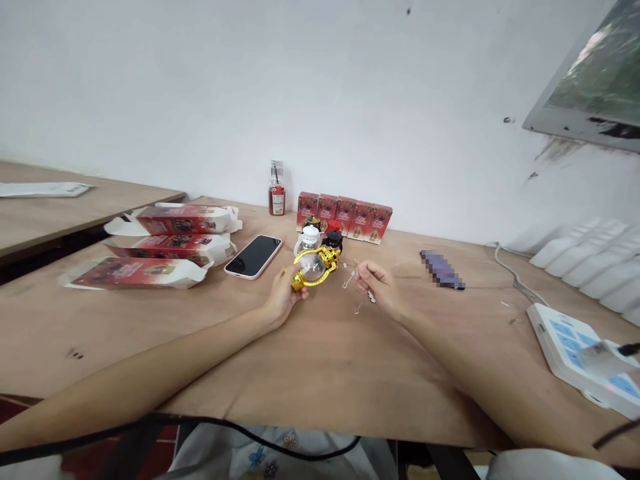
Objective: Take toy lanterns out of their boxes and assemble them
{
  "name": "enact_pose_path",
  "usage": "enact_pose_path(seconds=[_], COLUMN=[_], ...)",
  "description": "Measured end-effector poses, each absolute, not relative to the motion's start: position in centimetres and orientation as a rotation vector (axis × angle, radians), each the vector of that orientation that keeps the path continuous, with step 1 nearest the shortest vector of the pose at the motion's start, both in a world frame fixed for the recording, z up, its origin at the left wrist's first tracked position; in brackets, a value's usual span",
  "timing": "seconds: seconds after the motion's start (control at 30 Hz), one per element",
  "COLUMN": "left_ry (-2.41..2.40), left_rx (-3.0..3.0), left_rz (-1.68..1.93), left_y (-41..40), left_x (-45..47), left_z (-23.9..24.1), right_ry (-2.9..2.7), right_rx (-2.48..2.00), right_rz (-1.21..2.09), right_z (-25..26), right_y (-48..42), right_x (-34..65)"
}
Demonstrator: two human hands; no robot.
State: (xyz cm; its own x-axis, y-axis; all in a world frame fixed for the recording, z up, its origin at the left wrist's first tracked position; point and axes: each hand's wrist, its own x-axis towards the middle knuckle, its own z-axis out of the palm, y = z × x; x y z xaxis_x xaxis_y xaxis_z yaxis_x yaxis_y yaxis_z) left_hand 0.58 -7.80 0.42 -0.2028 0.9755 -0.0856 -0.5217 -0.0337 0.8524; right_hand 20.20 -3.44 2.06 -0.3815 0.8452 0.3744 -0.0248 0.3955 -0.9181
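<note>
My left hand is closed around the base end of a small gold lantern with a clear round globe. The lantern lies tilted, its gold frame ringing the globe. My right hand is closed in a pinch just right of it, on something too small to make out. Small white and clear pieces lie by its fingertips. Behind the gold lantern stand a white lantern and a black lantern. A red one and a dark bronze one are partly hidden behind them.
Opened red boxes lie at the left, beside a phone. Several small red boxes line the wall near a bottle. A blurred-out dark object and a white power strip are at the right.
</note>
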Motion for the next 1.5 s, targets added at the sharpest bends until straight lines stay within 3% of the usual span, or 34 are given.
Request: enact_pose_path(seconds=[0.2, 0.43, 0.8, 1.1, 1.5], left_ry=[0.921, 0.925, 0.924, 0.941, 0.942], left_rx=[0.693, 0.724, 0.726, 0.724, 0.737], left_rz=[1.593, 1.575, 1.568, 1.563, 1.545], left_y=[-7.8, -8.2, -8.1, -8.2, -8.2], left_x=[0.7, 0.7, 0.7, 0.6, 0.7], left_z=[0.3, 0.6, 0.5, 0.5, 0.6], right_ry=[-1.562, -1.994, -2.570, -2.550, -2.685], right_rx=[-0.921, -1.141, -1.286, -1.430, -1.303], right_rz=[0.527, -0.057, 0.147, 0.038, 0.041], right_z=[5.0, 2.2, 1.6, 1.7, 2.4], right_y=[1.5, 6.7, 6.1, 7.1, 5.7], right_x=[23.4, 24.7, 24.0, 23.6, 26.4])
